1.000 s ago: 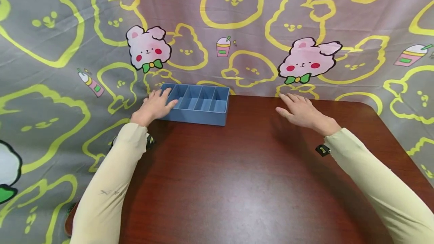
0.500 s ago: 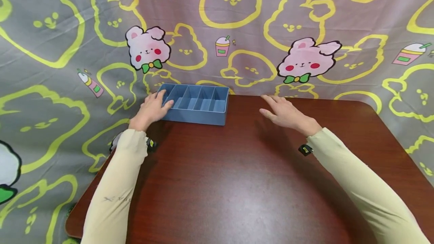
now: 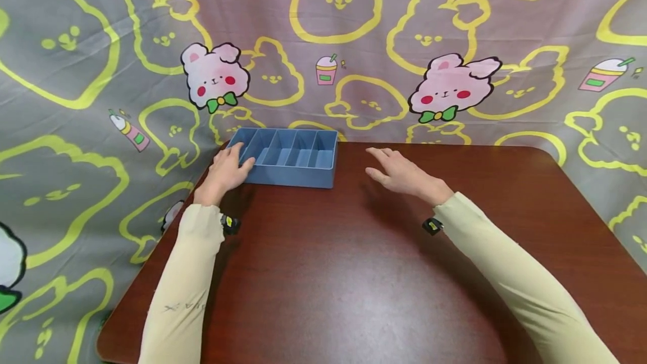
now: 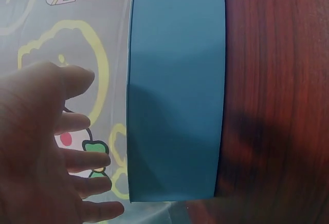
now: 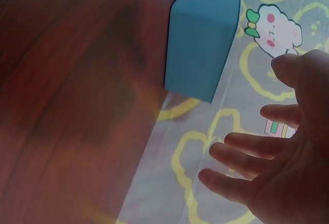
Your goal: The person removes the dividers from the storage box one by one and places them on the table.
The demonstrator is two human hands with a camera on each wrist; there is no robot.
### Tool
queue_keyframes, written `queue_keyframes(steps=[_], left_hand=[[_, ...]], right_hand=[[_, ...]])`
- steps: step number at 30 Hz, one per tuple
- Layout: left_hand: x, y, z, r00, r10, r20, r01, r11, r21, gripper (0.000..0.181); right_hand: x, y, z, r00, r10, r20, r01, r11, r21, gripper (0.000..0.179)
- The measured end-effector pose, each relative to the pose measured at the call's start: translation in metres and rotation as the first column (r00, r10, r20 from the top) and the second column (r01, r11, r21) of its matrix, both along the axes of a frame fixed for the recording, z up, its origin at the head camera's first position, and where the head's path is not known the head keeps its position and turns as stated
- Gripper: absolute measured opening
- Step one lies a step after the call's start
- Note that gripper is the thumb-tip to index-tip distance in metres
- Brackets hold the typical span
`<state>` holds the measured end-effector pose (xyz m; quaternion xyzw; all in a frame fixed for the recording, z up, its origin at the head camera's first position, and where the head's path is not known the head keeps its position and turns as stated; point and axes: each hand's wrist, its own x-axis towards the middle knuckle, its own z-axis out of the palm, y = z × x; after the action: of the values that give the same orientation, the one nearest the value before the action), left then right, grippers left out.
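Note:
A blue divided box (image 3: pixel 298 176) with several narrow compartments stands at the back left of the table. My left hand (image 3: pixel 226 172) overlaps the box's left end in the head view, fingers spread. In the left wrist view that hand (image 4: pixel 56 152) shows beside the long blue side wall (image 4: pixel 177 90), with a gap between fingertips and wall. My right hand (image 3: pixel 404 174) hovers over the table to the right of the box, fingers extended and holding nothing. The right wrist view shows the box's end wall (image 5: pixel 198 54) beyond the spread fingers (image 5: pixel 241 160).
The brown wooden table (image 3: pixel 323 274) reaches back to a grey curtain (image 3: pixel 354 27) printed with yellow outlines and rabbit faces. The curtain also runs along the left side. Each wrist carries a small black device (image 3: pixel 432 226) at the sleeve cuff.
My right hand has moved left across the table toward the box. The left hand has drawn slightly back and left, still by the box's left end. The box stays in place.

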<state>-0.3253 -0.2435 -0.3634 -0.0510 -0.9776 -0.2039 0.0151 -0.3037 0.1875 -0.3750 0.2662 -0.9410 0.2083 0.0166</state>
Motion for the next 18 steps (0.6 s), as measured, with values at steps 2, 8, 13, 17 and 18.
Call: queue_keyframes(steps=[2, 8, 13, 17, 18], left_hand=[[0.000, -0.002, -0.002, 1.000, 0.008, -0.005, -0.008, 1.000, 0.019, 0.068], [-0.002, -0.007, -0.007, 0.997, 0.059, -0.040, -0.057, 0.997, 0.061, 0.065], [-0.002, -0.012, -0.011, 0.995, 0.093, -0.049, -0.088, 0.992, 0.086, 0.065], [-0.001, -0.013, -0.013, 0.994, 0.109, -0.030, -0.105, 0.988, 0.110, 0.067], [-0.001, -0.013, -0.014, 0.993, 0.111, -0.026, -0.108, 0.988, 0.114, 0.067]], right_hand=[[0.000, -0.005, -0.002, 1.000, 0.002, 0.003, -0.002, 1.000, -0.013, 0.061], [0.000, -0.017, -0.007, 0.999, 0.013, 0.039, -0.012, 1.000, -0.020, 0.063], [-0.001, -0.028, -0.009, 1.000, 0.021, 0.021, -0.021, 1.000, -0.023, 0.063], [-0.002, -0.035, -0.010, 1.000, 0.019, 0.013, -0.019, 0.999, -0.033, 0.062], [-0.002, -0.038, -0.011, 1.000, 0.017, 0.019, -0.016, 0.999, -0.035, 0.061]])
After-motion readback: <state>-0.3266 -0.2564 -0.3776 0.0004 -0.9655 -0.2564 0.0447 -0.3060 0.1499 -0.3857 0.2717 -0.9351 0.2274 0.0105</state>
